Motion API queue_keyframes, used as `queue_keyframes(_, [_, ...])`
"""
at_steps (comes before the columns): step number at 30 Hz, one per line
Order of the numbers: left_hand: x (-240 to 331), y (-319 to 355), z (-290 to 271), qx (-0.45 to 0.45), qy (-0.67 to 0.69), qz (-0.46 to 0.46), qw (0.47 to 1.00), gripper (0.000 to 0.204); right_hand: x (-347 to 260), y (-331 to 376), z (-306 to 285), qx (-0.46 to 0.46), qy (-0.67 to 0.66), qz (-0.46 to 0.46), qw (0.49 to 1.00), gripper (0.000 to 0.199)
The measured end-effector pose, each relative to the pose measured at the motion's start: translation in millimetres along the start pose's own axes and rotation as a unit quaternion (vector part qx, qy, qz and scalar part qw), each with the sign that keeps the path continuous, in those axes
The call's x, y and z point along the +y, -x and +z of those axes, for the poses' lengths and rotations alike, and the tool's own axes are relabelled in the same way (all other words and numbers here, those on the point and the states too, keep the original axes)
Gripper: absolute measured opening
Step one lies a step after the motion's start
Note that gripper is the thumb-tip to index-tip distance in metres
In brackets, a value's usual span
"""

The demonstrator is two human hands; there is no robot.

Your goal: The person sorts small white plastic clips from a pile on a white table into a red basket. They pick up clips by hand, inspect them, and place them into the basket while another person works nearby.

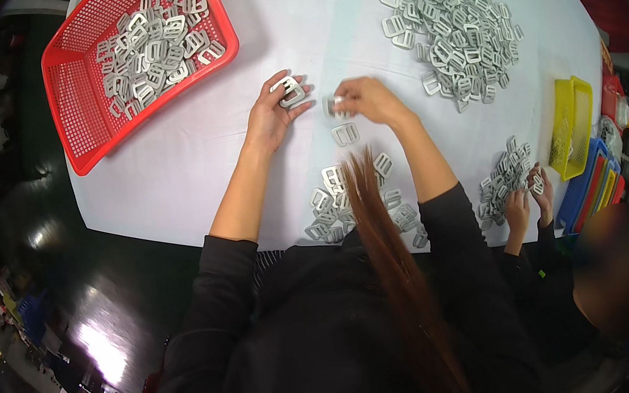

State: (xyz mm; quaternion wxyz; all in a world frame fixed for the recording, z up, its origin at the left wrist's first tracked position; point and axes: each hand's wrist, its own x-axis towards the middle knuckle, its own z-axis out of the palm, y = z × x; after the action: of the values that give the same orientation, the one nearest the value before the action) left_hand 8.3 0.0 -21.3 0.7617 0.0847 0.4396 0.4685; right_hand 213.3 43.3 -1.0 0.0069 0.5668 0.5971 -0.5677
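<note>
Between the thumb and fingers of my left hand point(267, 121) is a grey metal slide buckle point(290, 92), tilted so its slots show. To its right, my right hand point(372, 101) pinches another slide buckle point(334, 106), which is smeared by motion and partly hidden by the fingers. Just below that hand, a single slide buckle point(345, 134) lies flat on the white tabletop point(193, 164). Closer to my body sits a loose heap of slide buckles point(323, 215), partly covered by a hanging length of brown hair point(381, 227).
A red perforated basket point(227, 30) with many buckles stands at the far left. A large buckle pile point(460, 37) spreads over the far right. At the lower right, a co-worker's hands point(517, 211) handle buckles beside a smaller pile point(506, 173), near a yellow basket point(563, 126) and blue trays point(577, 192).
</note>
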Motion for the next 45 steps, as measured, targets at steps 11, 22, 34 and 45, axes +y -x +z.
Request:
queue_keyframes(11, [-10.4,11.9,3.6,0.016,-0.002,-0.018,1.0,0.033,26.7,12.8,-10.4,0.028,0.179,-0.05,0.982,0.022])
queue_keyframes(22, [-5.3,-6.2,26.6,-0.004,-0.015,-0.018,1.0,0.034,21.0,-51.5,-74.4,0.411,0.161,0.066,0.895,0.034])
queue_keyframes(34, [-19.9,-18.7,59.5,-0.074,0.021,-0.085,0.993,0.037,-22.3,7.1,-37.0,0.217,0.09,-0.137,0.962,0.025])
queue_keyframes(45, [-19.2,-24.4,54.8,-0.076,-0.013,-0.087,0.993,0.042,47.3,-23.0,-72.0,0.371,0.14,0.03,0.917,0.033])
